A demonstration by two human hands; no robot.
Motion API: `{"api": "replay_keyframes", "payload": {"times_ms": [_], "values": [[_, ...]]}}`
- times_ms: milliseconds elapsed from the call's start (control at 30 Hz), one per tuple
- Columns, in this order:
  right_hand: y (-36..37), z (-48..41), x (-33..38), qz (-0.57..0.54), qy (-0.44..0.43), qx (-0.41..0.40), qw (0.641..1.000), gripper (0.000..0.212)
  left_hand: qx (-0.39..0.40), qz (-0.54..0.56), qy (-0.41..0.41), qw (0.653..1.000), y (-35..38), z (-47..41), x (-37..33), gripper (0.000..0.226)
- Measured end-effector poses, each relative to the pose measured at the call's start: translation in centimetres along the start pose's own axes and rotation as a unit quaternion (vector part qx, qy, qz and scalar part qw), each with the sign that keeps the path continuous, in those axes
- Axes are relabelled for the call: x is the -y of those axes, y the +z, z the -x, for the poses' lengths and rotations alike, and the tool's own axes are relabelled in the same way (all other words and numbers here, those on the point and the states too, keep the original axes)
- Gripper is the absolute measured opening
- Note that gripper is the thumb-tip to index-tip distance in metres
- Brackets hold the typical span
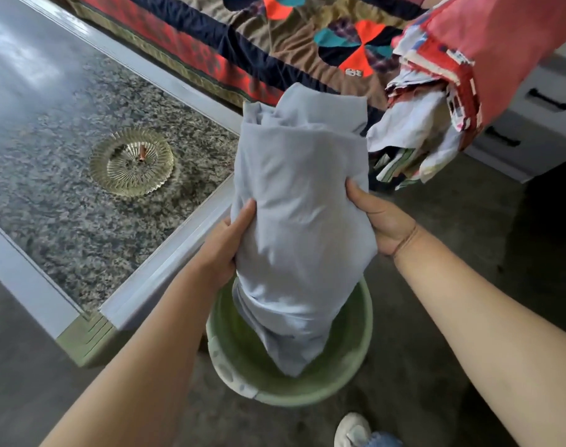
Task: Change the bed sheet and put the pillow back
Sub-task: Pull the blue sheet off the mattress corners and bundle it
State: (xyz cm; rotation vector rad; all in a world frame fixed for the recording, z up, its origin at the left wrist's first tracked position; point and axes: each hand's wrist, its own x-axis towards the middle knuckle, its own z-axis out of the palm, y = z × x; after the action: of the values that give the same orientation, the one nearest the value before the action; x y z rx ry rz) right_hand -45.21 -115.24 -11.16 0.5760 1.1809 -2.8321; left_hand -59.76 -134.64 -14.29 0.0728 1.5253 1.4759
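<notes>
Both hands, left [225, 245] and right [380, 217], grasping bundled grey sheet [299, 217], lower end inside green basin [356, 359].

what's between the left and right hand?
Head view: the bundled pale-blue sheet, gripped by left hand and right hand; its lower end in the green basin.

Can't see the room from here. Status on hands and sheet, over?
Left hand, right hand both grip grey sheet. Lower end dips into green basin. Red cloth hangs close right.

left hand [228, 243] + right hand [380, 217] — hold grey sheet bundle [299, 214] | lower end inside green basin [352, 359]
</notes>
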Motion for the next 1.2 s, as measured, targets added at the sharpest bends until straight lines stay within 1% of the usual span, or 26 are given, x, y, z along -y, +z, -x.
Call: {"api": "replay_keyframes", "payload": {"times_ms": [67,100,167,200,267,300,367,467,500,533,567,600,633,667,700,733,767,800,833,900,933,1000,1067,1100,1167,1200], "values": [[-1.7,-0.5,-2.2,-0.007,0.014,-0.012,1.0,0.059,-0.031,-0.004,0.003,1.0,-0.4,-1.1,1.6,0.054],[-3.0,-0.8,-3.8,-0.017,0.02,-0.027,0.999,0.066,-0.051,-0.007,-0.011,0.999,-0.7,-1.6,2.9,0.053],[-5.6,-1.2,-7.5,-0.026,0.031,-0.079,0.996,0.079,-0.094,-0.018,-0.041,0.995,-1.6,-2.6,6.3,0.052],[-6.9,-1.3,-9.4,-0.022,0.037,-0.121,0.992,0.08,-0.128,-0.036,-0.059,0.989,-2.2,-3.3,8.3,0.057],[-9.8,-1.8,-13.2,-0.011,0.055,-0.209,0.976,0.067,-0.197,-0.084,-0.1,0.972,-3.4,-4.3,12.5,0.073],[-10.9,-2.1,-14.8,0.001,0.071,-0.245,0.967,0.064,-0.222,-0.112,-0.102,0.963,-4.0,-4.6,14.4,0.075],[-13.2,-3.0,-17.7,0.053,0.086,-0.304,0.947,0.078,-0.235,-0.145,-0.086,0.957,-4.9,-5.2,17.9,0.072],[-15.3,-3.9,-20.5,0.142,0.071,-0.363,0.918,0.091,-0.208,-0.171,-0.061,0.961,-5.2,-6.1,21.8,0.065],[-15.6,-4.2,-21.0,0.175,0.074,-0.378,0.906,0.088,-0.212,-0.206,-0.053,0.954,-5.1,-6.5,22.9,0.073],[-15.8,-4.4,-21.6,0.207,0.074,-0.396,0.892,0.078,-0.222,-0.261,-0.041,0.939,-4.8,-6.8,23.9,0.088],[-16.0,-4.7,-22.3,0.247,0.07,-0.417,0.872,0.071,-0.234,-0.336,-0.02,0.912,-4.2,-6.9,24.3,0.101],[-16.2,-5.0,-22.9,0.294,0.058,-0.437,0.848,0.074,-0.231,-0.426,0.021,0.875,-3.8,-7.1,24.9,0.106],[-16.3,-5.3,-23.6,0.335,0.042,-0.444,0.83,0.084,-0.218,-0.524,0.074,0.82,-3.6,-7.3,25.4,0.103],[-16.2,-5.5,-24.3,0.378,0.032,-0.442,0.813,0.094,-0.188,-0.599,0.115,0.77,-3.6,-7.6,26.0,0.098],[-16.1,-5.6,-25.0,0.432,0.033,-0.424,0.796,0.102,-0.151,-0.649,0.148,0.731,-3.6,-8.1,26.5,0.093],[-15.8,-5.6,-25.7,0.494,0.05,-0.402,0.769,0.106,-0.118,-0.682,0.161,0.704,-3.7,-8.6,27.0,0.09],[-16.1,-5.5,-26.5,0.548,0.062,-0.382,0.741,0.108,-0.091,-0.701,0.169,0.687,-3.9,-9.3,27.6,0.088],[-16.5,-5.5,-27.2,0.584,0.065,-0.366,0.721,0.109,-0.069,-0.715,0.173,0.674,-4.2,-10.0,28.2,0.087],[-17.0,-5.6,-27.9,0.596,0.063,-0.354,0.718,0.109,-0.051,-0.727,0.173,0.663,-4.6,-10.6,28.6,0.086],[-18.4,-6.1,-29.3,0.579,0.082,-0.339,0.737,0.109,-0.021,-0.751,0.15,0.642,-5.6,-11.9,30.1,0.085],[-19.1,-6.4,-30.0,0.572,0.101,-0.331,0.743,0.109,-0.011,-0.759,0.131,0.638,-6.2,-12.5,31.0,0.084],[-20.4,-7.0,-31.5,0.569,0.127,-0.318,0.748,0.108,-0.002,-0.764,0.095,0.639,-7.2,-13.6,33.0,0.084],[-21.6,-7.7,-32.9,0.562,0.138,-0.304,0.756,0.107,0.0,-0.759,0.087,0.645,-7.9,-14.5,34.4,0.09],[-22.5,-8.2,-33.9,0.557,0.142,-0.299,0.761,0.106,0.009,-0.761,0.078,0.644,-8.3,-15.2,35.1,0.093],[-23.4,-9.0,-34.8,0.548,0.141,-0.299,0.769,0.104,0.011,-0.773,0.066,0.631,-8.6,-16.0,35.6,0.093],[-23.8,-9.4,-35.3,0.546,0.138,-0.299,0.77,0.104,0.01,-0.769,0.065,0.636,-8.7,-16.5,36.2,0.092]]}}
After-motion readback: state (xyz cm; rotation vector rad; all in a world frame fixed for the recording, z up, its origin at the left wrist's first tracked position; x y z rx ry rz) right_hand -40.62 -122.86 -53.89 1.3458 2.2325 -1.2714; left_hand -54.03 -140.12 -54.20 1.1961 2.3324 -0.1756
